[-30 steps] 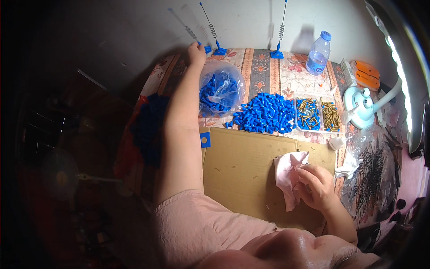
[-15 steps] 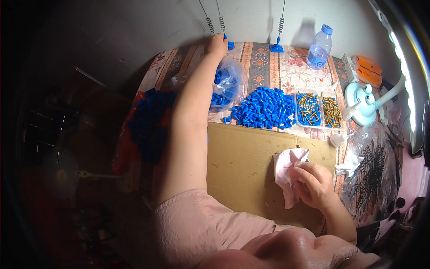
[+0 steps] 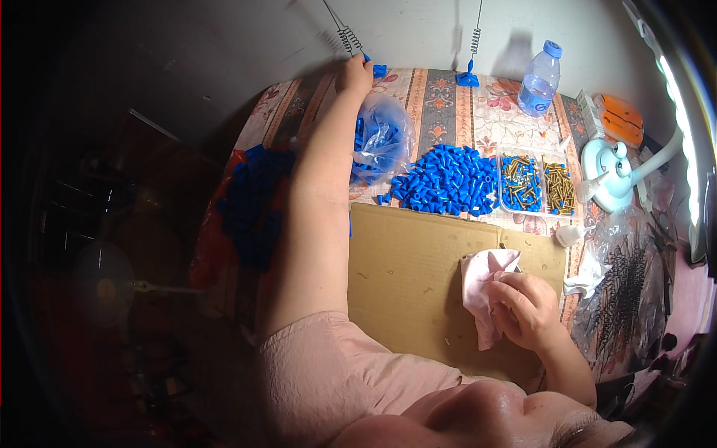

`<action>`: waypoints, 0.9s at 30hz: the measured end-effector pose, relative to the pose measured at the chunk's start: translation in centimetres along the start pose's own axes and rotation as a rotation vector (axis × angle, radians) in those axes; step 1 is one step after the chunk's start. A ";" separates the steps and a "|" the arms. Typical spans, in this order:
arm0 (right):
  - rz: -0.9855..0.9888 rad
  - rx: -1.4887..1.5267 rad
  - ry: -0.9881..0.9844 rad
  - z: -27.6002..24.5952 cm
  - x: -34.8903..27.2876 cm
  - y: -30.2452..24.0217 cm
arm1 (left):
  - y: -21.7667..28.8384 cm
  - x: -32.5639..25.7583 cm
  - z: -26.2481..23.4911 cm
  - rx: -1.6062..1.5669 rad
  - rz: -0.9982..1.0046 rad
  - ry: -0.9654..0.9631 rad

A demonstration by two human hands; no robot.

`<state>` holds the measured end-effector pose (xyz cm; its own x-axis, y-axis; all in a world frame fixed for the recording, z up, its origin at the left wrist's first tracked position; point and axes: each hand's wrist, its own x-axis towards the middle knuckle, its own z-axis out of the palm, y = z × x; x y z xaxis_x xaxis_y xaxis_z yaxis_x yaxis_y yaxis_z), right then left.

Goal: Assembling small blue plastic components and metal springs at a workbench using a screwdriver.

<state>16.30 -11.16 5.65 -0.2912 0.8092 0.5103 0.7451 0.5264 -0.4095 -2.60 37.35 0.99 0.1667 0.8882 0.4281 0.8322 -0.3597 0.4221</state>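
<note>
My left arm stretches to the far edge of the table, where my left hand is closed on a blue-based spring wire; fingers cover its lower part. Two coiled black wires rise close together there, and a blue base shows beside the hand. Further right, another blue-based spring wire stands upright by the wall. Over a brown cardboard sheet, my right hand is closed on a crumpled pink cloth. A small dark tip shows at the cloth's upper edge.
Beyond the cardboard lie a heap of blue cone-shaped pieces, a clear bag of blue parts and a divided box with brass-coloured pins. A water bottle, lamp, small white bottle and black springs stand right.
My left hand has shifted slightly left, and the two coiled wires beside it are closer together. My right hand keeps its grip on the cloth. The view has shifted slightly.
</note>
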 end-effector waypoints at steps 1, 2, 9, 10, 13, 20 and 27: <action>0.001 0.008 -0.006 0.0 0.0 0.0 | 0.2 -0.2 0.1 0.000 0.000 -0.003; 0.006 0.013 -0.014 0.0 0.0 0.0 | 0.7 -0.5 0.1 -0.004 0.001 -0.005; 0.011 -0.005 -0.001 0.1 -0.1 0.1 | 2.4 -0.8 -0.3 0.166 -0.035 -0.038; 0.013 -0.011 -0.002 0.0 0.0 0.1 | 2.5 -0.8 -0.1 0.182 -0.032 -0.033; -0.002 0.002 0.002 0.0 0.2 -0.3 | 0.4 -0.1 -0.3 0.149 -0.062 0.020; 0.018 0.015 0.009 0.2 0.5 -0.2 | 2.0 -1.3 -0.4 0.116 -0.021 -0.042; 0.028 -0.012 0.005 -0.5 0.3 -0.4 | 0.4 0.4 -0.6 -0.011 -0.038 -0.110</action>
<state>16.21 -11.23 6.33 -0.2672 0.8223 0.5025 0.7599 0.5005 -0.4149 -2.53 37.41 1.83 0.1924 0.9272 0.3213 0.8331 -0.3274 0.4458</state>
